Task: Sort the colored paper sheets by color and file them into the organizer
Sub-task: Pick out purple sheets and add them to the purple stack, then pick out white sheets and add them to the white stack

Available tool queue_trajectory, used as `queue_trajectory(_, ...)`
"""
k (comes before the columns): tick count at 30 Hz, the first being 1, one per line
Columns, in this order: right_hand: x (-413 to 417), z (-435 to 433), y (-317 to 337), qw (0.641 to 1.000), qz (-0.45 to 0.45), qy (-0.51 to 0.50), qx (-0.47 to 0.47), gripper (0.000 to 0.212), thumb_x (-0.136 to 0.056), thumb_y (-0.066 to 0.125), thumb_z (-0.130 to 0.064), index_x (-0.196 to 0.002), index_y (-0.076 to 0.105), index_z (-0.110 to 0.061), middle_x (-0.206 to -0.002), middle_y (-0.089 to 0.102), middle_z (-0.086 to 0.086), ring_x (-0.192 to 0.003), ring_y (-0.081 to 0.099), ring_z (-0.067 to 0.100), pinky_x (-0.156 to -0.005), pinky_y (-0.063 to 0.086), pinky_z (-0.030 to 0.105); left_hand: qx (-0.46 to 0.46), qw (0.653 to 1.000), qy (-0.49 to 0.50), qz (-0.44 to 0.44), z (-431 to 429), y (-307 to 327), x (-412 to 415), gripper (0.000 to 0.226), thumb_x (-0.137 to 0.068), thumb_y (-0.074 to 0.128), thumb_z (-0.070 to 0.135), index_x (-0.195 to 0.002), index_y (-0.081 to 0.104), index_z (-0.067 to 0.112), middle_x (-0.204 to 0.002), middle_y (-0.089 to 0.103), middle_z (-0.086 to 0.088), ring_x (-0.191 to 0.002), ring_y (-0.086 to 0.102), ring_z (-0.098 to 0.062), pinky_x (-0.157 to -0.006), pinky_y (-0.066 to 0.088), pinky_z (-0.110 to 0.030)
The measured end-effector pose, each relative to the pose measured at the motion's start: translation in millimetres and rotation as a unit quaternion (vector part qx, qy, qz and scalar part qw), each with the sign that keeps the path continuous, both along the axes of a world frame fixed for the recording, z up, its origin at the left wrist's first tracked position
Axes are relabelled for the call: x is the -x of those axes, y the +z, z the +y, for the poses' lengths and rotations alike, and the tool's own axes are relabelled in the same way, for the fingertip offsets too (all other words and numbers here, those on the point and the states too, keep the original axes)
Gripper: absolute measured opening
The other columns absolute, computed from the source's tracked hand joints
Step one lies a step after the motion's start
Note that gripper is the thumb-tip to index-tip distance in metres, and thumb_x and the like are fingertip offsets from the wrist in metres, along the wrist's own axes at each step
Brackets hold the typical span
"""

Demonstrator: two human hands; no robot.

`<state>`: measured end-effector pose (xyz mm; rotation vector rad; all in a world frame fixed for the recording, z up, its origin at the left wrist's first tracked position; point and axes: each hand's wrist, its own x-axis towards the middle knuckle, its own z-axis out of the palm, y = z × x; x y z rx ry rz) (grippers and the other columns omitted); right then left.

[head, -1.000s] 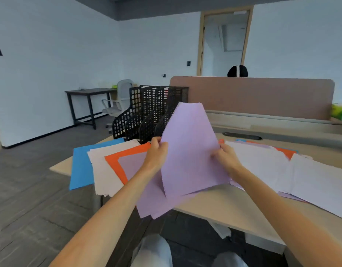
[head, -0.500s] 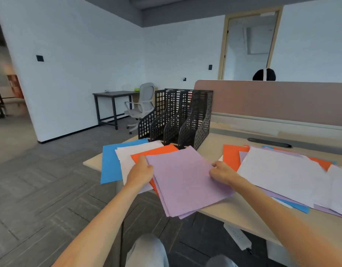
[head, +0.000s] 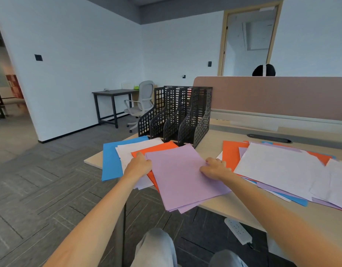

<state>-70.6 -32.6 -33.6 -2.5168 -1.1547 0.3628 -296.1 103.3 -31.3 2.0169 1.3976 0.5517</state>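
Observation:
A stack of purple sheets (head: 179, 176) lies flat at the desk's near left corner, overhanging the front edge. My left hand (head: 138, 166) grips its left edge and my right hand (head: 214, 168) grips its right edge. Under the purple stack lie an orange stack (head: 156, 148), a white stack (head: 131, 149) and a blue stack (head: 111, 160), fanned out to the left. The black mesh organizer (head: 178, 114) with several upright slots stands just behind them. To the right spreads a mixed pile (head: 281, 166) of white, purple, orange and blue sheets.
The wooden desk (head: 233, 207) ends at a pink divider panel (head: 272, 95) at the back, with a dark cable slot (head: 268, 138) in front of it. A power strip (head: 238, 230) lies on the floor under the desk. A grey office chair (head: 141, 105) and a dark side table (head: 112, 92) stand beyond.
The purple sheets, held upright in both hands a second ago, now lie flat on the orange stack. Both hands stay at the stack's side edges. My view has shifted left.

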Motion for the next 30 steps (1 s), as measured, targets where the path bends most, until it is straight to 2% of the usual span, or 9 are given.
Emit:
queue_trajectory(2,5,1,3,1.000,0.013,0.005,-0.017,0.049,-0.092,0.045,-0.035,-0.139,0.040,-0.022,-0.145,0.039,0.010,-0.137,0.028,0.031,-0.107,0.024,0.043,0.024,1.000,0.007,-0.018,-2,2,2,0.030,-0.091,0.050,0.024,-0.117,0.039,0.016,-0.106,0.058,-0.006,-0.102,0.056,-0.024,-0.090,0.049,-0.039)
queue_trajectory(5,7,4,7,0.998,0.045,0.000,-0.050,0.049,-0.091,0.048,-0.035,-0.137,0.040,-0.022,-0.139,0.046,0.008,-0.131,0.039,0.031,-0.104,0.029,0.041,0.050,0.997,0.015,-0.051,8,-1,5,0.036,-0.082,0.052,0.031,-0.115,0.051,0.014,-0.098,0.067,-0.004,-0.094,0.062,-0.021,-0.087,0.054,-0.040)
queue_trajectory(8,7,6,10,0.995,0.065,-0.002,-0.073,0.048,-0.090,0.050,-0.035,-0.136,0.041,-0.022,-0.135,0.051,0.005,-0.125,0.046,0.029,-0.102,0.031,0.039,0.055,0.996,-0.002,-0.073,14,-7,6,0.032,-0.083,0.054,0.034,-0.113,0.056,0.022,-0.093,0.072,0.000,-0.089,0.067,-0.016,-0.083,0.057,-0.041)
queue_trajectory(13,10,8,12,0.999,0.031,-0.008,-0.042,0.045,-0.091,0.047,-0.032,-0.134,0.041,-0.019,-0.136,0.047,0.009,-0.129,0.040,0.031,-0.101,0.030,0.040,0.049,0.995,-0.005,-0.082,3,-5,6,0.022,-0.089,0.053,0.029,-0.108,0.058,0.021,-0.091,0.072,0.000,-0.088,0.067,-0.016,-0.086,0.056,-0.042)
queue_trajectory(17,13,10,6,1.000,-0.026,-0.004,0.012,0.049,-0.092,0.046,-0.034,-0.136,0.038,-0.015,-0.140,0.041,0.013,-0.135,0.030,0.031,-0.104,0.030,0.042,0.031,0.997,0.002,-0.064,5,-7,8,0.029,-0.088,0.045,0.041,-0.111,0.049,0.024,-0.084,0.073,0.007,-0.087,0.068,-0.014,-0.085,0.056,-0.042)
queue_trajectory(21,16,10,4,0.998,-0.056,0.011,0.024,0.051,-0.094,0.043,-0.037,-0.138,0.038,-0.013,-0.141,0.040,0.015,-0.135,0.028,0.033,-0.105,0.031,0.042,0.024,0.999,-0.001,-0.047,5,-9,6,0.034,-0.082,0.042,0.040,-0.111,0.047,0.024,-0.085,0.073,0.005,-0.089,0.068,-0.017,-0.084,0.056,-0.043)
queue_trajectory(26,9,4,5,0.999,-0.026,0.021,-0.013,0.048,-0.094,0.042,-0.038,-0.139,0.040,-0.018,-0.141,0.043,0.012,-0.133,0.033,0.032,-0.105,0.028,0.042,0.038,0.998,-0.001,-0.055,-5,-2,2,0.024,-0.089,0.043,0.028,-0.105,0.055,0.015,-0.079,0.075,0.000,-0.092,0.066,-0.018,-0.089,0.054,-0.042)
queue_trajectory(30,3,-3,8,0.997,0.028,0.037,-0.066,0.053,-0.096,0.045,-0.042,-0.145,0.035,-0.024,-0.146,0.042,0.009,-0.135,0.035,0.031,-0.108,0.023,0.044,0.038,0.998,-0.020,-0.050,-9,1,3,0.027,-0.090,0.041,0.026,-0.109,0.055,0.013,-0.072,0.075,0.002,-0.091,0.067,-0.017,-0.089,0.055,-0.041)
